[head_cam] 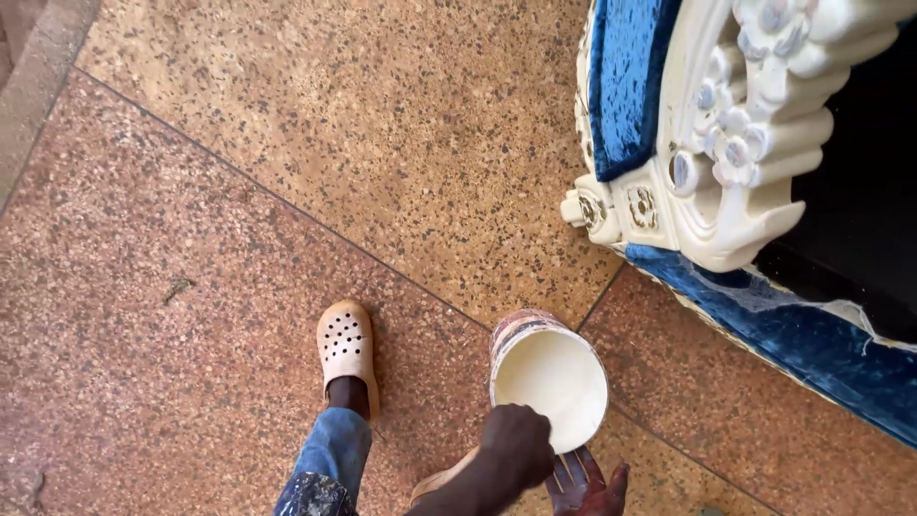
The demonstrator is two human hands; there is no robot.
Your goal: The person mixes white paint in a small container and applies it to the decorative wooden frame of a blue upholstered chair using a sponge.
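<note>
1. A hand is seen at the bottom edge of the head view, with its fingers curled tight over the near rim of a tin of cream paint; which hand it is cannot be told for certain, though the forearm enters from the lower left, so it is taken as the left hand.
2. A second hand, taken as the right, is held just below the tin with its fingers spread wide and nothing gripped; dark stain is seen on them.
3. The tin lies directly ahead of the gripping fingers, tilted so that its open mouth faces up toward the camera; its long axis runs away from the hands and up the frame. The gripping hand is touching it, the spread one just beside it.
4. A beige perforated clog and a paint-flecked denim leg are seen to the left, on a speckled terrazzo floor.
5. A carved cream frame with blue velvet upholstery stands to the upper right, well apart from the tin.
</note>
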